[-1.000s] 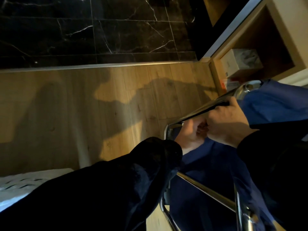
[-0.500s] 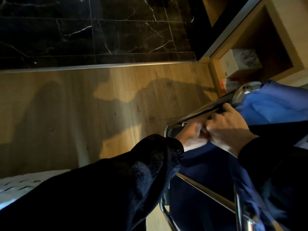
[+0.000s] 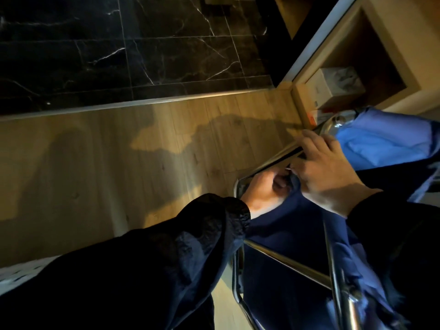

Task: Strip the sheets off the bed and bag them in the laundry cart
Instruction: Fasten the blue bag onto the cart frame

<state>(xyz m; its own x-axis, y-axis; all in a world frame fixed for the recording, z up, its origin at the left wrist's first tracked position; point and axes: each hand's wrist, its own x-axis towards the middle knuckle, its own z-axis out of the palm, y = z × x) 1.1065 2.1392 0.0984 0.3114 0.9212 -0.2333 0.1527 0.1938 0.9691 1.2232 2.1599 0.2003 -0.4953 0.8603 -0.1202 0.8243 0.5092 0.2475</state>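
**Both hands are held at the top rail (image 3: 269, 163) of the laundry cart (image 3: 292, 263), on the edge of the blue bag (image 3: 381, 141).**

The left hand (image 3: 264, 190), coming out of a dark sleeve (image 3: 202, 234), is curled at the near corner of the rail, and the dark edge of the bag is pinched in its fingers. The right hand (image 3: 326, 172) is laid over the rail just beside it, with the index finger stretched towards the far chrome corner. Whether the rail is gripped underneath cannot be told. The bag hangs inside the cart frame, which stands on the wooden floor (image 3: 119, 163). Compared with half a second ago, the right fingers are spread further along the rail, while the left hand is kept at the same corner.
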